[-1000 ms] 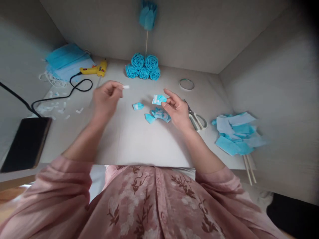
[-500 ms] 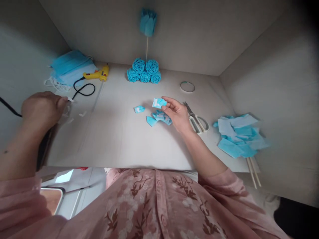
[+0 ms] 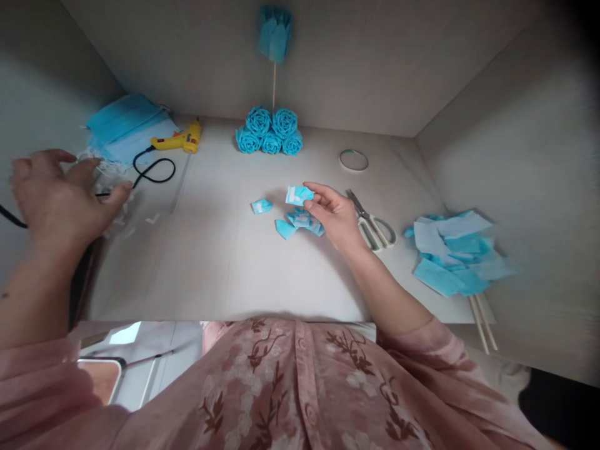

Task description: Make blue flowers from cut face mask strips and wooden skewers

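Observation:
Between the thumb and fingers of my right hand [image 3: 338,219] is a small folded blue piece [image 3: 298,195] with a white strip on it. Just below it on the table lies a small heap of blue folded pieces [image 3: 305,220]. One more blue folded piece [image 3: 261,206] lies to the left of them. My left hand [image 3: 70,194] is spread over the table's left side, with nothing visible between its fingers. Small white scraps [image 3: 152,218] lie beside it, near the black cord [image 3: 157,169] of a yellow glue gun [image 3: 179,139].
Blue face masks [image 3: 126,125] are stacked at the back left. Several blue rolled roses [image 3: 270,131] stand at the back, below a blue flower on a stick [image 3: 275,37]. Scissors [image 3: 370,225], a tape roll [image 3: 354,160] and cut blue-white strips [image 3: 454,250] over wooden sticks [image 3: 482,325] are on the right.
My left hand has opened its fingers and moved left and slightly up; the white scrap it pinched is no longer seen in it. My right hand keeps its hold, nearly still.

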`<state>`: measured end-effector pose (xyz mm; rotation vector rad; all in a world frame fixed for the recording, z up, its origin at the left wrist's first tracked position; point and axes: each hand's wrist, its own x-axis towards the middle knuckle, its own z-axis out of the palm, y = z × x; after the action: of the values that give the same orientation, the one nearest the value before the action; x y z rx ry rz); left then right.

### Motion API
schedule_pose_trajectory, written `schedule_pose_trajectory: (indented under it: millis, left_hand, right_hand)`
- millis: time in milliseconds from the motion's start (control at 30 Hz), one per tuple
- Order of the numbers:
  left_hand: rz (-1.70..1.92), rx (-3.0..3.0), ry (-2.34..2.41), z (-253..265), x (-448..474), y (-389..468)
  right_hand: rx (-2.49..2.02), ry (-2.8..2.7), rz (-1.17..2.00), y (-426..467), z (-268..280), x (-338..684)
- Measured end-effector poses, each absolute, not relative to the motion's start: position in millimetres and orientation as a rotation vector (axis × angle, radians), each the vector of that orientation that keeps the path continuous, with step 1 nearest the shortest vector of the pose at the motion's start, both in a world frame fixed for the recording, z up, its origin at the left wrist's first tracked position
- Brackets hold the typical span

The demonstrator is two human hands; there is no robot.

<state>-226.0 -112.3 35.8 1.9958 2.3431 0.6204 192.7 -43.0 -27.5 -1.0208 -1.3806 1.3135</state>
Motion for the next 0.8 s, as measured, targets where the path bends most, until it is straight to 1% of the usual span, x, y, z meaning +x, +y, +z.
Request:
schedule_pose_trajectory:
  millis: [67,167,267,367,500,800]
  left_hand:
    - [0.75,2.108,2.347,44,-193,-117]
    - [0.928,2.136,2.074,45,-134,-113]
    - [0.825,1.915,1.605,35,-80,-95]
    - [0.763,1.717,1.343,23,-43,-71]
    - [0.722,1.471,1.151,13,-23,-54]
    - [0.949,1.128,1.032,0,-19,-62]
  right_hand:
    - [-1.001,-1.387,1.34,-45,-27,192]
    - [-0.96,-1.443,1.358,-48,-26,191]
    - [-0.922,-1.545,1.342,-50,-24,193]
    - [-0.907,-1.628,1.327,-50,-21,195]
    - [-0.91,-1.635,1.326,-49,-18,198]
    - [-0.903,-1.32,1.552,-49,-11,196]
